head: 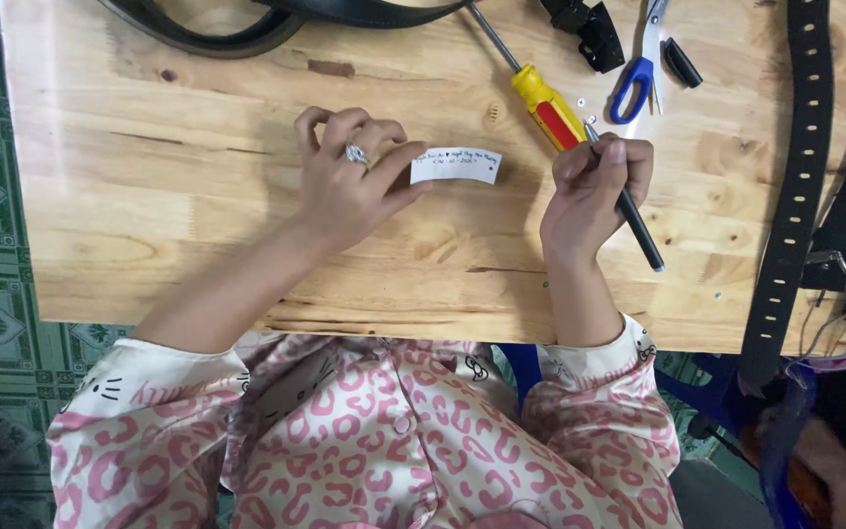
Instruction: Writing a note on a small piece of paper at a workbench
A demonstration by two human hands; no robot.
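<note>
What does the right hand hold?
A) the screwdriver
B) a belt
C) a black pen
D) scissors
C: the right hand grips a black pen, while the screwdriver and scissors lie untouched on the table, and the left hand pinches a white paper strip.

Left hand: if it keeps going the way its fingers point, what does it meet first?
The left hand already pinches the white paper strip. Beyond that, probably the right hand holding the black pen, though heights above the wooden table are unclear.
</note>
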